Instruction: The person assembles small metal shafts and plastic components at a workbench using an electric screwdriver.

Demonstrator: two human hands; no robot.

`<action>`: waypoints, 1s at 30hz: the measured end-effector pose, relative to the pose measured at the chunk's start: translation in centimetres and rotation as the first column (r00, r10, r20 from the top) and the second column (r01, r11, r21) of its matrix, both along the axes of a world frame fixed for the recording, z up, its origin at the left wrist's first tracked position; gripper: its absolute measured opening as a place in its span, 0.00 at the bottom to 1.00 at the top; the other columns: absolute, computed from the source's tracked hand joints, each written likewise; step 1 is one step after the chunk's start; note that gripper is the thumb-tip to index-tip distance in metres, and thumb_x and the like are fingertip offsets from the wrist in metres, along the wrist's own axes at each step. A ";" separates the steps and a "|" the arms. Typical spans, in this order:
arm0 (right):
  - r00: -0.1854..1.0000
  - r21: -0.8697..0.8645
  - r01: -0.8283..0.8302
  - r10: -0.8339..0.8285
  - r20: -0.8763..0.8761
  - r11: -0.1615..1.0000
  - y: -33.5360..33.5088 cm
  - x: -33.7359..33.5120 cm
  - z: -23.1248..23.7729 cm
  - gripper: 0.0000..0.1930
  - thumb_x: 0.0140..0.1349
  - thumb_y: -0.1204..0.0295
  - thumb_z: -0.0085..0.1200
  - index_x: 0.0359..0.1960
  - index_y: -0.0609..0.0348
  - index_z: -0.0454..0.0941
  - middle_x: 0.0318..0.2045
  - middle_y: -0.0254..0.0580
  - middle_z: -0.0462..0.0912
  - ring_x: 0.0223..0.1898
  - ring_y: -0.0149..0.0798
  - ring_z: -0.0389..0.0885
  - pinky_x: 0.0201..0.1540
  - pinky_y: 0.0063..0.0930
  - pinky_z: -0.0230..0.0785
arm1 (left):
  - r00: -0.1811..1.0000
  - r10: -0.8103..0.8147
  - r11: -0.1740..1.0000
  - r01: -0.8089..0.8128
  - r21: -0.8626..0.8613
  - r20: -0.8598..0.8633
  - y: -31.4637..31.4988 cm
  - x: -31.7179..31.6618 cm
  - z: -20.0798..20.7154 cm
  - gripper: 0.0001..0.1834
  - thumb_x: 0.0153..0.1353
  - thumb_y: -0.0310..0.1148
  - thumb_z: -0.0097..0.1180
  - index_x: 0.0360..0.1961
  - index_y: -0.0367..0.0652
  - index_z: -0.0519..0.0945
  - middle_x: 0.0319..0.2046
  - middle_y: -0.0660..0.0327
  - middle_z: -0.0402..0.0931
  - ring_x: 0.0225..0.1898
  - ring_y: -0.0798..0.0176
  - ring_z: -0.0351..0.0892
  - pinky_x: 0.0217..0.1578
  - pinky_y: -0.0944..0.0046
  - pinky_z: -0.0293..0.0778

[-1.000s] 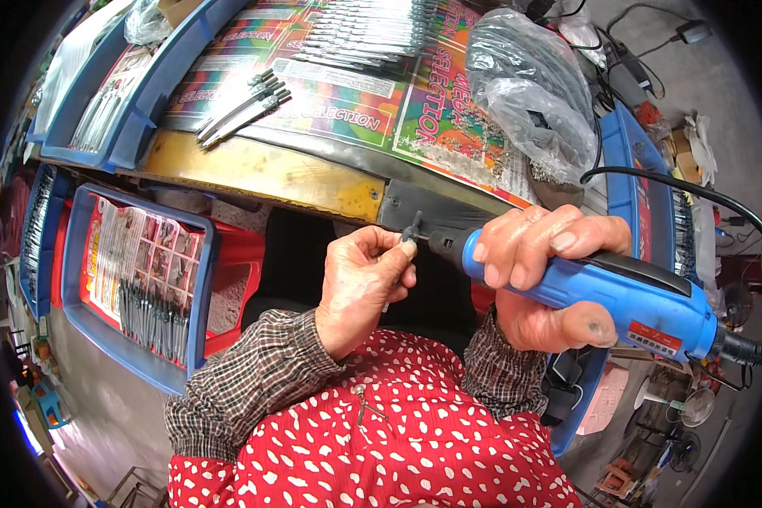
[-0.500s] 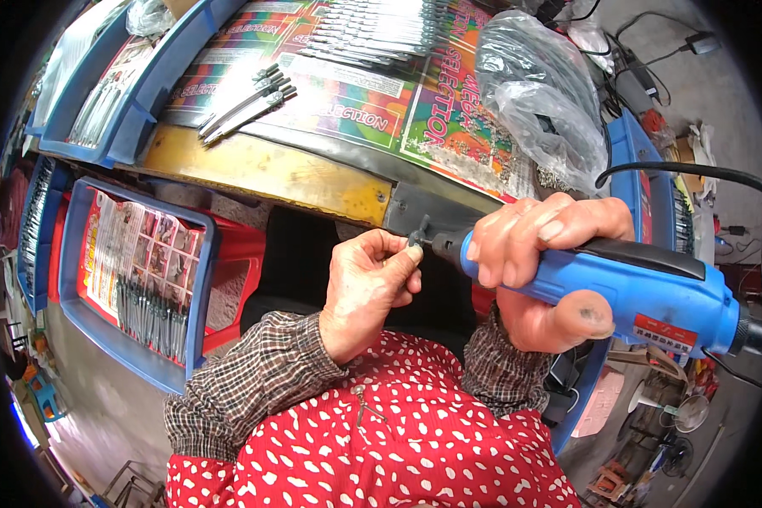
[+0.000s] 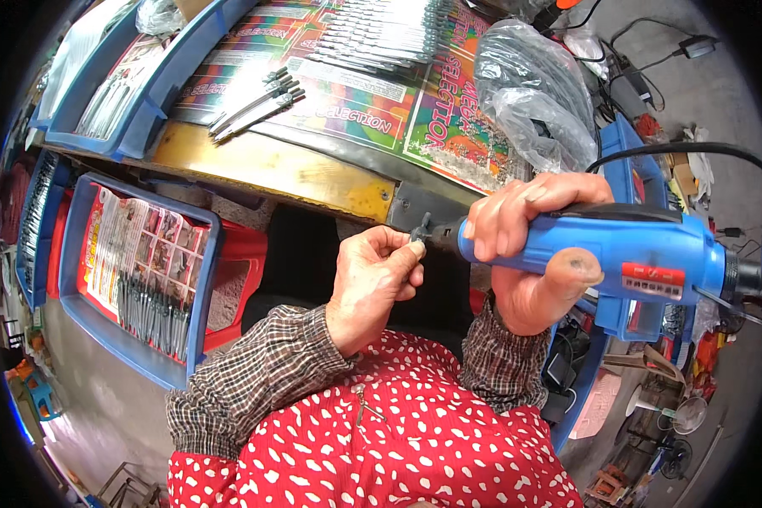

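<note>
My right hand is wrapped around a blue electric screwdriver, which lies almost level with its dark nose pointing left. Its thumb sticks out along the near side of the body. Between the thumb and forefinger of my left hand is a small dark metal part, held up right at the screwdriver's nose. Whether the nose touches the part is too small to make out. The other fingers of that hand are curled in. Both hands are in front of the table's near edge, above my lap.
On the printed cardboard lie a few dark-ended rods and a larger row of similar rods. A clear plastic bag sits at the right. Blue trays stand at the left, one on a red stool. A black cable arches behind the screwdriver.
The screwdriver has swung slightly, its rear end now a little higher and its body rolled in my right hand. My left hand keeps its pinch on the metal part, nearly unmoved.
</note>
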State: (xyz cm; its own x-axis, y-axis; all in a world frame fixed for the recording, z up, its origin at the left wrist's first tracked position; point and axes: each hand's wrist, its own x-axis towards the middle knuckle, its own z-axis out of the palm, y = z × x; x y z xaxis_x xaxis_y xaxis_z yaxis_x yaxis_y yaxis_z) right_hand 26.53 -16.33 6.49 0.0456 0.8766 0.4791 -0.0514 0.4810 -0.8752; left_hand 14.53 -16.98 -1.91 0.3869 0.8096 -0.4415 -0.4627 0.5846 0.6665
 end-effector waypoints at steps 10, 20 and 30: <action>0.988 0.097 -0.156 0.154 0.034 0.983 0.2 0.4 -0.2 0.30 0.50 0.45 0.57 0.38 0.60 0.63 0.18 0.35 0.68 0.17 0.31 0.69 0.22 0.28 0.66 | 0.999 -0.024 0.999 0.025 0.024 -0.037 0.2 -0.3 0.3 0.06 0.57 0.28 0.54 0.29 0.35 0.73 0.18 0.65 0.71 0.18 0.76 0.68 0.17 0.78 0.64; 0.945 0.157 -0.326 0.319 0.074 0.932 1.0 0.9 0.3 0.29 0.51 0.48 0.58 0.39 0.60 0.63 0.19 0.36 0.69 0.18 0.32 0.70 0.23 0.29 0.67 | 0.996 -0.022 0.999 0.024 0.025 -0.083 0.2 -0.2 0.5 0.06 0.57 0.27 0.54 0.29 0.34 0.73 0.17 0.64 0.72 0.17 0.76 0.68 0.16 0.78 0.63; 0.949 0.145 -0.315 0.311 0.053 0.938 1.1 0.7 0.0 0.29 0.51 0.48 0.58 0.39 0.59 0.63 0.19 0.36 0.69 0.19 0.32 0.71 0.24 0.30 0.67 | 0.996 -0.030 0.999 0.031 0.019 -0.079 0.2 -0.2 0.4 0.06 0.57 0.27 0.54 0.29 0.35 0.73 0.17 0.65 0.72 0.17 0.77 0.68 0.16 0.78 0.64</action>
